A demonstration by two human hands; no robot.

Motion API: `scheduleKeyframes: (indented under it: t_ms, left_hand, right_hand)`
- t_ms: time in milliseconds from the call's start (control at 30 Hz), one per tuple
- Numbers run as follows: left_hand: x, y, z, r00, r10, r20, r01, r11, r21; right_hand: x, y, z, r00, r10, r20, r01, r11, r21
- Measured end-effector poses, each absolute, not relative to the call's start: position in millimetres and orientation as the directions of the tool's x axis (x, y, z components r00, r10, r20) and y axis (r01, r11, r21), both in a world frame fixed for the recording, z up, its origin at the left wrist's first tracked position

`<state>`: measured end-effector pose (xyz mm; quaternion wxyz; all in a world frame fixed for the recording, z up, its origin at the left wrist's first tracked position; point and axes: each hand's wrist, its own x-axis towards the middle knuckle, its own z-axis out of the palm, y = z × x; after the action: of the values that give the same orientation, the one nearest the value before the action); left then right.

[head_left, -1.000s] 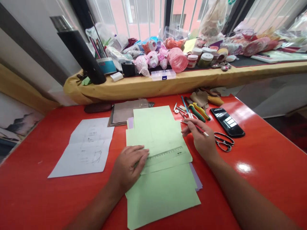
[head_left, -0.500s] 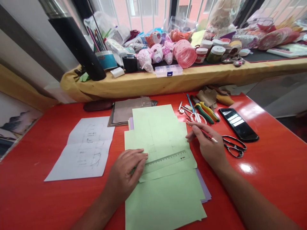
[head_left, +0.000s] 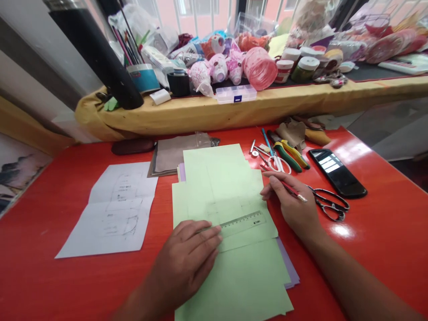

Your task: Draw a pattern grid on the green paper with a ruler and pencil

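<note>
My left hand (head_left: 191,258) lies with its fingers stretched out over the left end of a clear ruler (head_left: 242,224), which rests at a slant on light green paper (head_left: 234,276). Faint pencil lines show on the upper green sheet (head_left: 214,167). At the right edge of the paper, my right hand (head_left: 289,203) is closed round a red pencil (head_left: 290,190), its eraser end toward me. Purple sheets (head_left: 288,263) stick out from under the green ones. A creased white sheet with a drawing (head_left: 115,207) lies to the left.
Behind my right hand lie pliers (head_left: 291,155), white-handled scissors (head_left: 279,165) and a blue pen (head_left: 267,140). Black-handled scissors (head_left: 331,204) and a phone (head_left: 337,173) are further right. A brown case (head_left: 133,146) sits at the back left. Jars and crafts crowd the ledge (head_left: 200,113).
My left hand has slid right along the ruler and flattened, covering more of its left end. My right hand keeps the pencil in nearly the same spot. The view has shifted slightly.
</note>
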<state>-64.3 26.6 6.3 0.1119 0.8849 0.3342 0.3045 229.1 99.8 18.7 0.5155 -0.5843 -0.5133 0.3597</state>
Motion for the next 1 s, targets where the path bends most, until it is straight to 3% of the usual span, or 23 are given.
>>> scheduleKeyframes:
  t_ms: [233,500,1000]
  left_hand:
    - [-61.1,25.1,0.9,0.637,0.638,0.433,0.545,-0.77,0.332]
    - [-58.2,21.8,0.5,0.656,0.608,0.447,0.502,-0.794,0.343]
    - [-63.7,23.4,-2.8,0.62,0.704,0.347,0.603,-0.71,0.363]
  right_hand:
    - [227.9,100.0,18.3,0.199,0.975,0.101,0.246,0.05,-0.968]
    - [226.4,99.6,17.9,0.199,0.975,0.094,0.26,0.04,-0.965]
    - [227.1,98.9,16.5,0.187,0.979,0.086,0.293,0.028,-0.956]
